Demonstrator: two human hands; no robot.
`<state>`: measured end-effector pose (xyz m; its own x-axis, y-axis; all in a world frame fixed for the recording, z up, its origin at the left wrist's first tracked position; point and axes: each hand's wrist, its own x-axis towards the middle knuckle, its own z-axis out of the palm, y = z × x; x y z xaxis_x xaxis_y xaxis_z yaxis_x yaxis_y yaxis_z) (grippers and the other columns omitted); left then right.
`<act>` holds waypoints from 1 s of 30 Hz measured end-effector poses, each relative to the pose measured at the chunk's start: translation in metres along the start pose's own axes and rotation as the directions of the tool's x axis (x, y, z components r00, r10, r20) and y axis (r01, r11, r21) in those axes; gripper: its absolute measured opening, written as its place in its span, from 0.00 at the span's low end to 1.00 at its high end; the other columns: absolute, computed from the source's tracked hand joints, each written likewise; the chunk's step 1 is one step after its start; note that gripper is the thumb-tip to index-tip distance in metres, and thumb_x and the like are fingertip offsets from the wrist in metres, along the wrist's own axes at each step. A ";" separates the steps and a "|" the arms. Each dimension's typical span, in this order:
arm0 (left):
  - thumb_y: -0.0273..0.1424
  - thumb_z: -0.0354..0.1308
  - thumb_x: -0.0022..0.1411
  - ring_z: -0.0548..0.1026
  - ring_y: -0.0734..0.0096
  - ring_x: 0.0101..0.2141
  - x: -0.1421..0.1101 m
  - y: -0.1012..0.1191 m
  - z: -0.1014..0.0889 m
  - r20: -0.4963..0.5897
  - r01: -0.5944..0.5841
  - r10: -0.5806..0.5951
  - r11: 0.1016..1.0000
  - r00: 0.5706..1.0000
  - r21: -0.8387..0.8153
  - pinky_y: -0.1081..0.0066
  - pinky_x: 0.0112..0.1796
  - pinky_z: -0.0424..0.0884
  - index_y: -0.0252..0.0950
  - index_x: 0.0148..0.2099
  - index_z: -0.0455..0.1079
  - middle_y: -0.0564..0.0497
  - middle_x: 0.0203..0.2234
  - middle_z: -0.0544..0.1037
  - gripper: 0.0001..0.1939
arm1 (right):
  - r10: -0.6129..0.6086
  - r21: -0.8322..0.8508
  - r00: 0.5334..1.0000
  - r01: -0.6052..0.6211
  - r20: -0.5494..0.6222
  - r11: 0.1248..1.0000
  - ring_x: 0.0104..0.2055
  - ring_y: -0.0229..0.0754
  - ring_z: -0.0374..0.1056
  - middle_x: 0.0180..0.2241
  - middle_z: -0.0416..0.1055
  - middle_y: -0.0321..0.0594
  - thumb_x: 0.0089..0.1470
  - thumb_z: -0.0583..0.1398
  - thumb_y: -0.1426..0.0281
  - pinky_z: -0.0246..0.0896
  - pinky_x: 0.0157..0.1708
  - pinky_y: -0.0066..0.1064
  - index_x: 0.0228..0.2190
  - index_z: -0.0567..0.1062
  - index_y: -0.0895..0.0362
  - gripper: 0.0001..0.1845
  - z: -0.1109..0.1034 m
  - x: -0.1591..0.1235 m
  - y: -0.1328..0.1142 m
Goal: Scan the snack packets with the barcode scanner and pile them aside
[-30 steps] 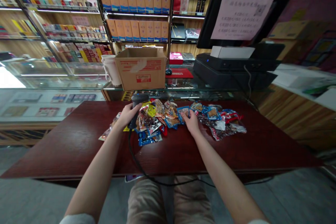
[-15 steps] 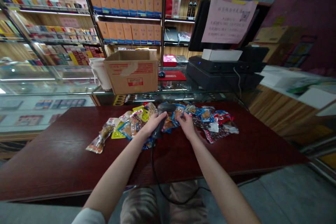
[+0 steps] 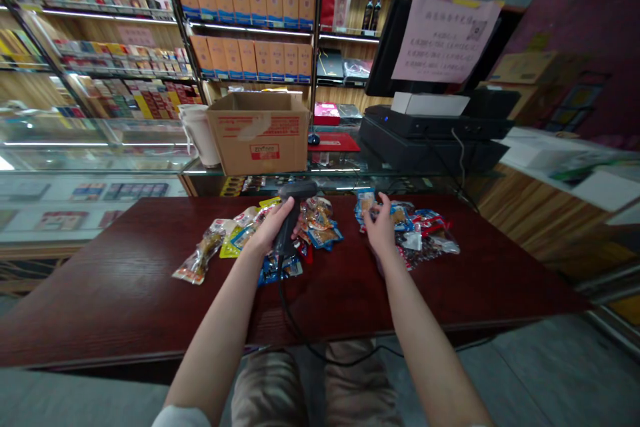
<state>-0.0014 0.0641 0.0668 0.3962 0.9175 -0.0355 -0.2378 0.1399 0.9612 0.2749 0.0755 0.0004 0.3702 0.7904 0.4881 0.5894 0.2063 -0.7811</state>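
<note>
My left hand (image 3: 274,227) is wrapped round the handle of a black barcode scanner (image 3: 286,223), whose head is raised above the left pile of snack packets (image 3: 320,220). A blue-edged snack packet (image 3: 273,270) lies below the scanner. To the right, my right hand (image 3: 380,227) is over the right-hand pile, its thumb and forefinger apart beside a blue snack packet (image 3: 365,200). Shiny dark and red packets (image 3: 430,237) lie to the right of that hand. At the far left end lies a long clear snack bag (image 3: 200,257).
The packets lie on a dark red table (image 3: 125,293). Behind it, a glass counter holds an open cardboard box (image 3: 263,137), a white jug (image 3: 201,137) and a black till with a monitor (image 3: 425,137). The scanner's cable (image 3: 295,327) hangs over the table's front edge.
My right hand has moved right with a blue packet to the right-hand pile, and its fingers have spread. My left hand has shifted slightly left with the scanner. A gap now separates the piles.
</note>
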 end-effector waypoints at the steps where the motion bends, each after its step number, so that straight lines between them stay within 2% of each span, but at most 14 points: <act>1: 0.59 0.57 0.53 0.64 0.77 0.14 -0.001 0.003 -0.005 -0.017 0.003 -0.004 1.000 1.000 -0.019 0.76 0.16 0.58 0.33 0.35 0.68 0.54 0.14 0.67 0.31 | 0.011 -0.096 1.000 -0.012 -0.015 0.995 0.40 0.54 0.71 0.41 0.73 0.52 0.54 0.56 0.63 0.64 0.45 0.46 0.60 0.58 0.59 0.34 -0.008 0.005 0.005; 3: 0.61 0.54 0.54 0.63 0.77 0.13 -0.001 0.007 -0.014 -0.051 0.008 -0.010 0.999 0.999 -0.038 0.76 0.15 0.58 0.33 0.39 0.70 0.54 0.14 0.67 0.33 | 0.048 -0.294 0.998 -0.056 -0.034 0.954 0.43 0.58 0.70 0.40 0.73 0.56 0.55 0.54 0.67 0.61 0.46 0.48 0.57 0.63 0.62 0.28 -0.022 0.014 0.014; 6: 0.60 0.53 0.56 0.64 0.75 0.13 0.002 0.008 -0.026 -0.123 0.004 -0.003 1.000 0.992 0.014 0.75 0.15 0.59 0.31 0.42 0.71 0.53 0.13 0.68 0.34 | 0.042 -0.558 0.990 -0.110 -0.132 0.822 0.53 0.64 0.63 0.52 0.65 0.68 0.55 0.55 0.70 0.55 0.51 0.53 0.53 0.65 0.67 0.25 -0.036 0.021 0.021; 8: 0.58 0.54 0.57 0.65 0.74 0.13 0.005 0.006 -0.033 -0.164 0.006 -0.001 1.000 0.987 0.030 0.75 0.16 0.59 0.31 0.43 0.72 0.52 0.14 0.69 0.32 | -0.030 -0.645 0.977 -0.114 -0.209 0.755 0.59 0.67 0.56 0.60 0.54 0.71 0.53 0.58 0.70 0.50 0.54 0.56 0.56 0.63 0.69 0.30 -0.037 0.021 0.020; 10: 0.55 0.55 0.59 0.66 0.74 0.14 0.007 0.004 -0.038 -0.186 0.009 -0.009 1.000 0.983 0.002 0.74 0.16 0.61 0.31 0.44 0.72 0.52 0.15 0.70 0.30 | -0.098 -0.669 0.982 -0.036 -0.161 0.742 0.60 0.65 0.54 0.62 0.53 0.67 0.53 0.59 0.68 0.48 0.56 0.55 0.56 0.64 0.67 0.30 -0.029 0.020 0.012; 12: 0.53 0.56 0.59 0.67 0.73 0.15 0.008 0.003 -0.041 -0.186 0.008 -0.013 1.000 0.982 -0.031 0.73 0.17 0.63 0.32 0.45 0.72 0.51 0.17 0.72 0.28 | -0.101 -0.630 0.994 0.105 0.043 0.770 0.57 0.59 0.60 0.56 0.64 0.59 0.56 0.57 0.63 0.51 0.56 0.49 0.52 0.71 0.63 0.25 -0.011 0.018 0.000; 14: 0.53 0.57 0.59 0.67 0.73 0.16 0.008 0.003 -0.041 -0.175 0.006 -0.012 0.999 0.985 -0.038 0.73 0.18 0.63 0.32 0.46 0.72 0.51 0.18 0.72 0.28 | -0.022 -0.534 0.949 0.195 0.314 0.822 0.51 0.53 0.66 0.47 0.73 0.53 0.59 0.54 0.57 0.56 0.54 0.42 0.43 0.77 0.59 0.22 0.013 0.016 -0.013; 15: 0.53 0.57 0.59 0.67 0.73 0.15 0.007 0.004 -0.041 -0.169 0.006 -0.012 0.999 0.986 -0.035 0.73 0.17 0.63 0.31 0.46 0.72 0.51 0.18 0.72 0.28 | 0.041 -0.505 0.914 0.186 0.404 0.843 0.50 0.52 0.68 0.44 0.75 0.51 0.59 0.54 0.53 0.57 0.53 0.40 0.40 0.79 0.57 0.23 0.026 0.015 -0.019; 17: 0.53 0.57 0.59 0.66 0.74 0.15 0.005 0.006 -0.040 -0.155 0.011 -0.015 1.000 0.988 -0.028 0.73 0.17 0.61 0.30 0.46 0.72 0.52 0.16 0.70 0.29 | 0.202 -0.522 0.847 0.101 0.491 0.847 0.49 0.54 0.70 0.43 0.76 0.51 0.57 0.54 0.49 0.60 0.49 0.40 0.39 0.80 0.56 0.26 0.050 0.014 -0.027; 18: 0.53 0.58 0.58 0.65 0.74 0.15 0.004 0.007 -0.040 -0.145 0.014 -0.018 1.000 0.989 -0.026 0.74 0.17 0.60 0.30 0.46 0.72 0.53 0.15 0.69 0.29 | 0.261 -0.539 0.822 0.065 0.506 0.840 0.49 0.56 0.70 0.43 0.76 0.51 0.55 0.56 0.48 0.61 0.48 0.42 0.39 0.80 0.56 0.27 0.060 0.014 -0.029; 20: 0.53 0.58 0.57 0.65 0.74 0.14 0.004 0.008 -0.042 -0.129 0.020 -0.023 0.999 0.991 -0.029 0.74 0.16 0.59 0.31 0.47 0.72 0.54 0.14 0.68 0.30 | 0.331 -0.554 0.802 0.000 0.497 0.832 0.51 0.60 0.69 0.46 0.76 0.52 0.51 0.60 0.47 0.60 0.48 0.46 0.40 0.80 0.55 0.27 0.074 0.014 -0.028; 24: 0.55 0.60 0.55 0.65 0.74 0.14 0.009 0.002 -0.051 -0.139 -0.001 -0.007 0.998 0.990 -0.057 0.74 0.16 0.57 0.32 0.46 0.72 0.54 0.14 0.67 0.31 | 0.329 -0.412 0.831 -0.135 0.448 0.901 0.49 0.58 0.71 0.41 0.78 0.46 0.46 0.66 0.59 0.59 0.50 0.50 0.34 0.79 0.54 0.14 0.081 0.014 -0.013; 27: 0.55 0.60 0.54 0.64 0.74 0.14 0.013 -0.002 -0.054 -0.135 -0.009 0.001 0.998 0.991 -0.062 0.73 0.16 0.57 0.33 0.46 0.72 0.54 0.15 0.67 0.31 | 0.282 -0.287 0.854 -0.164 0.438 0.944 0.42 0.49 0.73 0.36 0.77 0.42 0.46 0.63 0.67 0.63 0.47 0.43 0.31 0.75 0.56 0.07 0.076 0.012 0.002; 30: 0.56 0.58 0.55 0.64 0.74 0.14 0.010 0.000 -0.050 -0.124 0.009 -0.011 1.000 0.992 -0.017 0.73 0.16 0.58 0.33 0.46 0.72 0.53 0.15 0.68 0.31 | 0.248 -0.145 0.878 -0.206 0.409 0.968 0.40 0.43 0.72 0.36 0.75 0.40 0.44 0.61 0.71 0.67 0.43 0.36 0.34 0.70 0.56 0.11 0.070 0.009 0.014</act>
<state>-0.0418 0.0920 0.0527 0.2854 0.9551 -0.0800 -0.2494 0.1547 0.9560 0.2360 0.1261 -0.0329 0.1774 0.9812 0.0756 0.5984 -0.0466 -0.7999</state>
